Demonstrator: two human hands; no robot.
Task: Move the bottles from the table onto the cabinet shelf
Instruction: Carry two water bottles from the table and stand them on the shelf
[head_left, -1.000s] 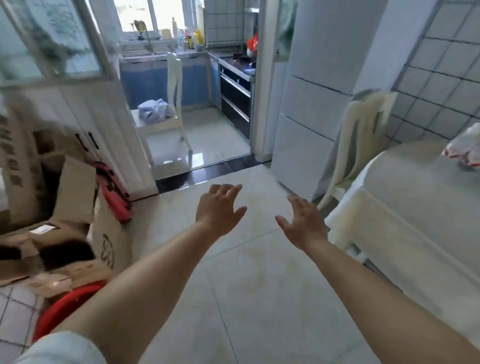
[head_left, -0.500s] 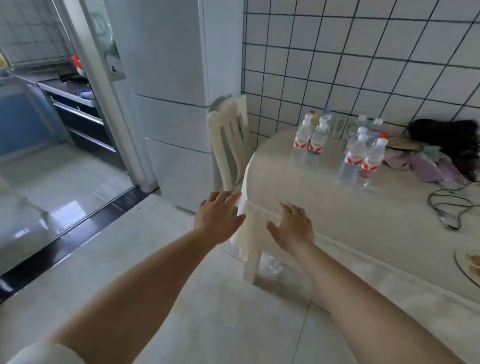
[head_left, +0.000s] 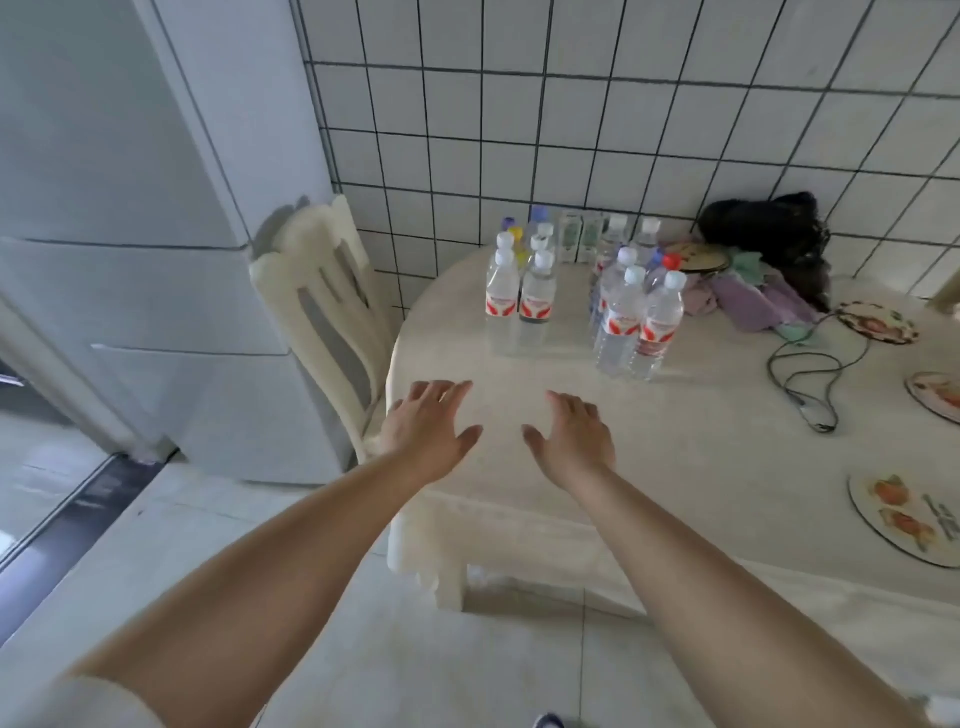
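Note:
Several clear water bottles with red-and-white labels stand on the cream round table (head_left: 675, 457) near the tiled wall. One cluster (head_left: 519, 301) stands to the left, another cluster (head_left: 636, 317) to the right. My left hand (head_left: 428, 428) hovers over the table's near left edge, fingers spread and empty. My right hand (head_left: 571, 431) hovers beside it, fingers relaxed and empty. Both hands are well short of the bottles. No cabinet shelf is in view.
A cream chair (head_left: 327, 312) stands between the table and a white refrigerator (head_left: 156, 260). Purple and dark cloths (head_left: 763, 280), a black cable (head_left: 805, 384) and patterned plates (head_left: 909, 519) lie on the table's right side. Tiled floor lies below.
My view has swung right from the kitchen doorway to the table. Both hands have come forward over the table's edge, closer to the bottles, still empty.

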